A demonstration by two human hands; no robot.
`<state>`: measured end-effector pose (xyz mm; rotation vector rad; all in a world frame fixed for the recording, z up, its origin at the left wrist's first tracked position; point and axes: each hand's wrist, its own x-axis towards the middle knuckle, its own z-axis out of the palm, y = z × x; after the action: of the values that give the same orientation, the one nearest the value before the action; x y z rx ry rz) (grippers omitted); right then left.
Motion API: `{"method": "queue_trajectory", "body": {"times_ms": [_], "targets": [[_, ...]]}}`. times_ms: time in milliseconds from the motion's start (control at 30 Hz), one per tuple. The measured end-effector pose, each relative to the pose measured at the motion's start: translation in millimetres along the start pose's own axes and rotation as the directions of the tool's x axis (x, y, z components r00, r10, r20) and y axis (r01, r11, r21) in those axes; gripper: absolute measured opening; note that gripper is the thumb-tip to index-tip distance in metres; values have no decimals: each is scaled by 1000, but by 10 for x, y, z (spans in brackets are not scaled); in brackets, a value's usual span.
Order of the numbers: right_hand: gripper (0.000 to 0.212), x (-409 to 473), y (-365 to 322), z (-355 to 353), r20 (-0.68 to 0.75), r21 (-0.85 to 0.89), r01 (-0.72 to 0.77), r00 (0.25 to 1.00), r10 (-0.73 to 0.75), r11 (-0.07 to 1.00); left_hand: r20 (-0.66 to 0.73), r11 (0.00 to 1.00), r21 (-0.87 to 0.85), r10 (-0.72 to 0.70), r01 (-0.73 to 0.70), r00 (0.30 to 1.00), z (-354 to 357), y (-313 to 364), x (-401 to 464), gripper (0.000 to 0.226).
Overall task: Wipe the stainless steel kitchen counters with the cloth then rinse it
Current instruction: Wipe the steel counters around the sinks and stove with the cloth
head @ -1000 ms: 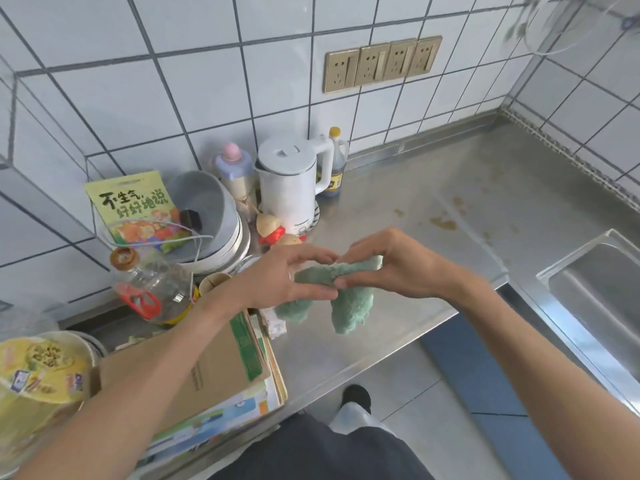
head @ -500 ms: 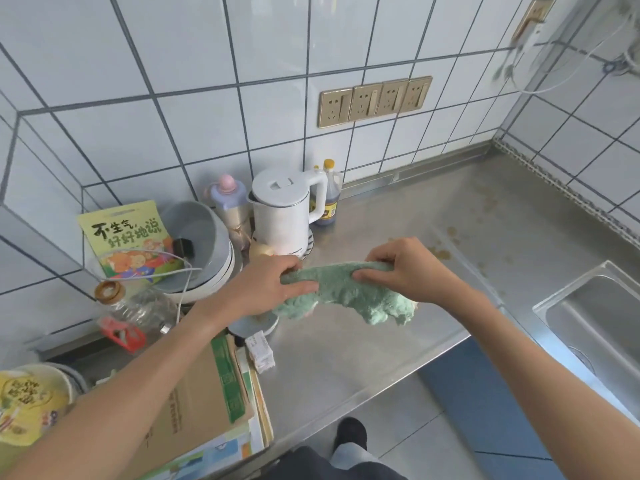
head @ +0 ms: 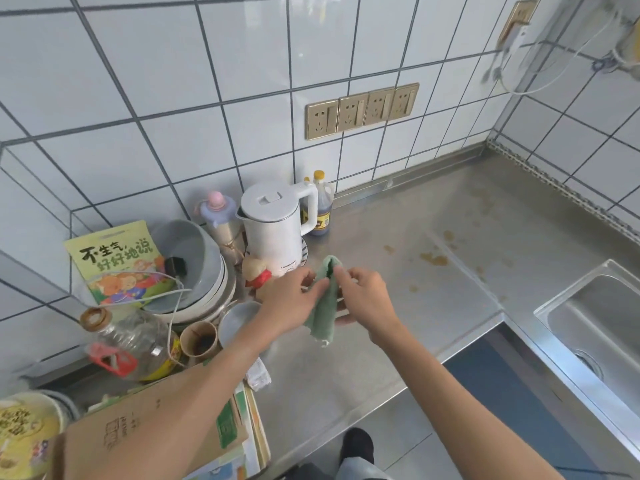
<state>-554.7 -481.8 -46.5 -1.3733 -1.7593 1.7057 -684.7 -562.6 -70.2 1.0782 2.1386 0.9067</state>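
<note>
A green cloth (head: pixel 325 306) hangs folded between both my hands, just above the stainless steel counter (head: pixel 433 299). My left hand (head: pixel 294 303) pinches its left side and my right hand (head: pixel 363 299) grips its right side, with the fingertips meeting near the cloth's top. Brown stains (head: pixel 434 258) mark the counter to the right of my hands. The steel sink (head: pixel 595 323) is set into the counter at the far right.
A white kettle (head: pixel 277 226) and a dark sauce bottle (head: pixel 320 209) stand against the tiled wall. Stacked bowls (head: pixel 194 271), an oil bottle (head: pixel 131 344), a paper cup (head: pixel 199 337) and a cardboard box (head: pixel 145 431) crowd the left. The counter's front edge (head: pixel 346 431) runs below my arms.
The cloth was stretched sideways between my hands; now my hands have come together and the cloth hangs folded vertically. The view has tilted up toward the wall.
</note>
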Motion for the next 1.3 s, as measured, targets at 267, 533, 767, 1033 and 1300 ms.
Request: {"method": "queue_trajectory", "body": {"times_ms": [267, 533, 767, 1033, 1300], "targets": [[60, -81, 272, -120, 367, 179, -245, 915, 166, 953, 5, 999, -37, -15, 15, 1000, 166, -249, -166, 17], [26, -215, 825, -291, 29, -66, 68, 997, -66, 996, 300, 781, -507, -236, 364, 924, 347, -251, -341, 17], [26, -255, 1233, -140, 99, 330, -173, 984, 148, 928, 463, 620, -638, -165, 456, 871, 853, -214, -451, 31], [17, -35, 1562, -694, -253, 411, -248, 893, 371, 877, 366, 850, -416, -169, 323, 915, 1148, -650, -236, 17], [67, 218, 2220, -307, 140, -803, 153, 988, -67, 575, 108, 870, 491, -117, 49, 987, 1523, -1263, 176, 57]]}}
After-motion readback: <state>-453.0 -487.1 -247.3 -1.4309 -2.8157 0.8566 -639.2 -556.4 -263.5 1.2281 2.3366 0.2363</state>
